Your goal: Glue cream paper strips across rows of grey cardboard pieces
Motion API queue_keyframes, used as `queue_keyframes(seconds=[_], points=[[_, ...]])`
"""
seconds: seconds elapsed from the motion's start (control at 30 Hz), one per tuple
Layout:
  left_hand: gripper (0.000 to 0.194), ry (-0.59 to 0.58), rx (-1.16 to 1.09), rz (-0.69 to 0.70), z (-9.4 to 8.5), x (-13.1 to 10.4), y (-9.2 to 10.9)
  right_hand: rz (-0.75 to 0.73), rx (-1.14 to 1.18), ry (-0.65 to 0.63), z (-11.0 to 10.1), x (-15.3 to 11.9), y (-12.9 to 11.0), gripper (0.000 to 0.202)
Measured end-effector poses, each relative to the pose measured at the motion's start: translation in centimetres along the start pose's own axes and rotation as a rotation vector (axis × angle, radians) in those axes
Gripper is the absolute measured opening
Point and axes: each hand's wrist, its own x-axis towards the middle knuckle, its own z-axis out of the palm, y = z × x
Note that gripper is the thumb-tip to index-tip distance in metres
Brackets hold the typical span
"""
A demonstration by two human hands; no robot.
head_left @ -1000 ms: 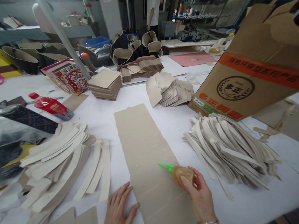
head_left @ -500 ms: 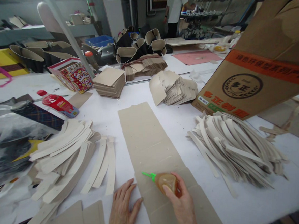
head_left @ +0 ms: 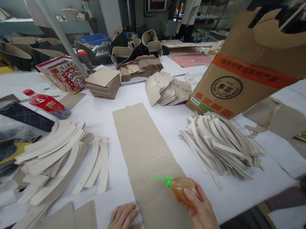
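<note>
A long beige board [head_left: 144, 146] lies lengthwise on the white table. Over its near right part, my right hand [head_left: 200, 208] is wrapped round an amber glue bottle [head_left: 183, 190], whose thin green nozzle points left above the board. Faint shiny lines show on the board's surface. My left hand [head_left: 123, 221] rests on the table beside the board's left edge, fingers slightly bent and holding nothing. Left of the board are a few loose curved strips [head_left: 103, 166] and a larger pile of them [head_left: 57, 158]. A heap of narrow strips [head_left: 219, 145] lies to the right.
A leaning cardboard box [head_left: 233, 75] stands at the right. Farther back are stacked square boards [head_left: 104, 81], a fanned pile of pieces [head_left: 167, 89] and a red bottle [head_left: 47, 104]. Flat boards [head_left: 58, 225] lie at the near left. A person [head_left: 192, 12] is in the background.
My right hand has moved right and slightly nearer with the bottle. My left hand sits lower in the picture, its fingers more bent. The view has turned right.
</note>
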Motion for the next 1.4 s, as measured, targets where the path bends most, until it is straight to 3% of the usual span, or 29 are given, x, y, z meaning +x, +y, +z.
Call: queue_keyframes(seconds=[0.17,0.37,0.57,0.8,1.0,1.17,1.3,1.4], points=[[0.034,-0.053,0.047,-0.004,0.2,-0.5,1.5,-0.12,-0.07,0.135,-4.3,1.1,-1.5,0.061],[0.059,-0.086,0.073,-0.023,1.8,-1.5,1.3,-0.233,-0.19,0.196,-5.9,2.5,-1.4,0.068],[0.06,-0.149,0.066,-0.056,2.0,-2.0,1.3,-0.266,-0.329,0.213,-5.0,1.7,-0.5,0.068],[0.051,-0.191,-0.002,-0.091,1.0,-1.1,1.8,-0.224,-0.297,0.139,-3.2,0.0,1.4,0.065],[0.041,-0.148,-0.099,-0.268,0.3,-0.1,3.6,-0.238,-0.324,0.105,-1.5,-1.5,3.2,0.062],[0.037,-0.144,-0.122,-0.293,0.1,0.2,4.1,-0.193,-0.328,0.033,-0.7,-2.2,5.0,0.061],[0.036,-0.155,-0.125,-0.297,0.1,0.1,4.0,-0.049,-0.261,-0.118,-0.3,-2.7,6.3,0.06],[0.037,-0.152,-0.123,-0.292,0.2,0.0,4.0,0.09,-0.043,-0.122,-0.6,-3.1,6.1,0.061]])
